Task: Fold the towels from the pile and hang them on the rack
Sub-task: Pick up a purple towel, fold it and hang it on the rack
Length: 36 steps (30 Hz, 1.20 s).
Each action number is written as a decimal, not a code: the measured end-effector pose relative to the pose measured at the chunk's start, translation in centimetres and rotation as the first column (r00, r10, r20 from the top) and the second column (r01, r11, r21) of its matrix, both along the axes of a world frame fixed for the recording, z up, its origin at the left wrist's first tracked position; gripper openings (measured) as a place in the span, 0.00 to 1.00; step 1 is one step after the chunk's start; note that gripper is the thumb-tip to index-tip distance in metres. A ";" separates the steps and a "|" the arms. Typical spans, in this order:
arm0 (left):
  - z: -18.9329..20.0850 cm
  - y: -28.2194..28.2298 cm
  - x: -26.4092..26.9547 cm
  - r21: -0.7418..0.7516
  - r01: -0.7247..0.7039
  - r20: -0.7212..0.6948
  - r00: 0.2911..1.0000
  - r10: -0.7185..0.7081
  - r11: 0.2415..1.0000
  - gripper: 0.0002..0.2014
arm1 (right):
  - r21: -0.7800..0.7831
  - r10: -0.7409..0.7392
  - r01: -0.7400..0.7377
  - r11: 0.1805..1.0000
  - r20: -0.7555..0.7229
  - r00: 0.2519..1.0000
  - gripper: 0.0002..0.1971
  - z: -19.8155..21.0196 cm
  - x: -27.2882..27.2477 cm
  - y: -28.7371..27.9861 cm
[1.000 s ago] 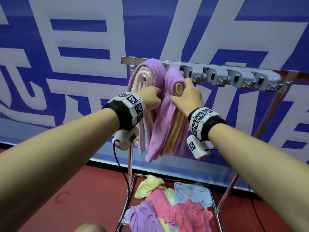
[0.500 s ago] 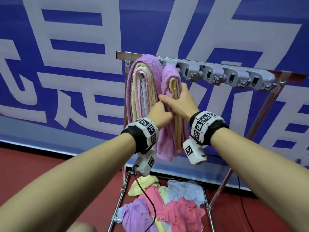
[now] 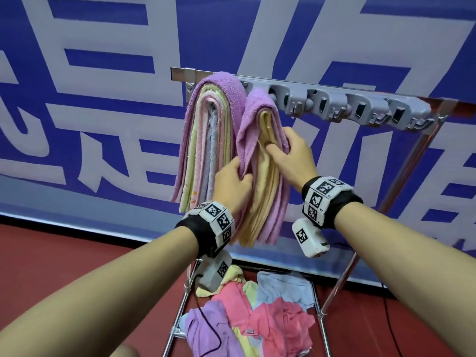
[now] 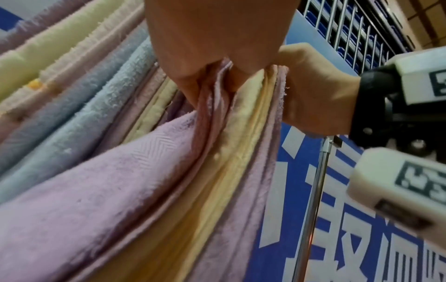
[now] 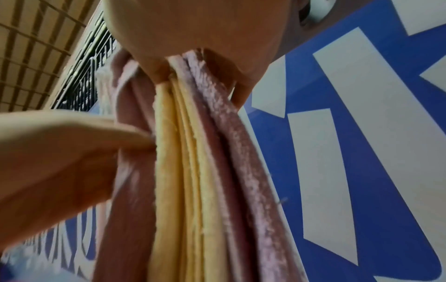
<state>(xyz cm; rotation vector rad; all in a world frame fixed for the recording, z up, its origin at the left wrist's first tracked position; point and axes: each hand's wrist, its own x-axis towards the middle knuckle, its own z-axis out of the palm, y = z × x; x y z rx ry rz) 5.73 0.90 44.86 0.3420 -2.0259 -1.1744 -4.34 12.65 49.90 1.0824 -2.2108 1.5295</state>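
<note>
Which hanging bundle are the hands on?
The right bundle, purple around yellow; left hand and right hand grip it. The left bundle hangs untouched.

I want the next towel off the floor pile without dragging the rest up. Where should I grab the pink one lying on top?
Probably the pink towel by its raised, crumpled ridge near the middle, coming straight down from above. It lies on top of the pile, bunched into folds, so a hand can pinch a fold there. Its edges lie against the purple towel and the blue towel.
</note>
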 end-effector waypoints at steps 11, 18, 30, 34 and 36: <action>2.4 3.6 -3.8 0.164 -0.029 0.070 0.997 0.018 0.986 0.13 | 0.039 -0.154 0.157 0.987 -0.080 0.985 0.13 1.1 -0.5 2.3; 3.2 4.1 -4.8 -0.144 0.243 0.294 0.936 -0.193 0.959 0.28 | 0.152 -0.110 0.100 0.983 0.058 0.992 0.50 0.6 0.6 0.8; 2.2 -3.1 0.6 -0.786 0.185 0.545 0.658 0.520 0.589 0.21 | 0.219 -0.353 0.373 0.902 -0.124 0.927 0.17 1.3 1.4 -1.0; 2.0 -3.3 1.2 -0.788 0.199 0.558 0.630 0.540 0.583 0.22 | 0.240 -0.400 0.421 0.875 -0.134 0.907 0.19 1.2 1.8 -1.3; 1.9 -3.1 1.2 -0.768 0.202 0.565 0.661 0.494 0.608 0.16 | 0.250 -0.392 0.409 0.877 -0.118 0.912 0.20 0.7 2.3 -1.6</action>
